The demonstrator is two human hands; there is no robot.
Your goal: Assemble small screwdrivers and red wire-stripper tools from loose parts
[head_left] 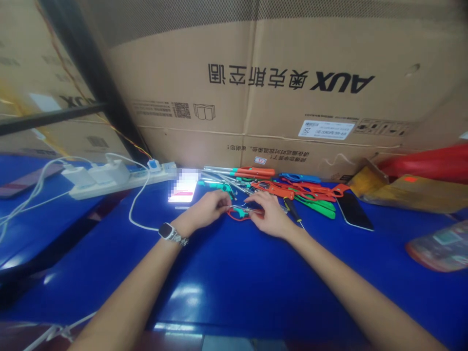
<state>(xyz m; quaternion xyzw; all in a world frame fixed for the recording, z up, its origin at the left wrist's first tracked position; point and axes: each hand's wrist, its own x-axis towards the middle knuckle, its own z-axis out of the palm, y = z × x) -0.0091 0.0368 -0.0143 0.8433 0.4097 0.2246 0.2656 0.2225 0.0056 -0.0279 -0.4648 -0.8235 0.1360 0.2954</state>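
Note:
Between my hands sits a red long-neck lighter (239, 214) with its casing open, showing a green part and thin wires. My left hand (214, 207) wears a watch and pinches the lighter's left end; the fingertips are partly hidden. From the other side, the fingers of my right hand (269, 213) close on the red handle end. Just behind are loose metal tubes with green parts (219, 184) and an orange lighter (254, 172). Right of them lie several red casings (310, 189), green casings (316, 207) and a blue casing (300, 178). A yellow-and-black screwdriver (292, 209) lies by my right hand.
A lit phone (184, 185) and a white power strip (109, 183) with cables are on the left. A dark phone (354, 210) and a clear plastic container (442, 246) lie right on the blue table (226, 278). A large cardboard box (278, 112) stands behind.

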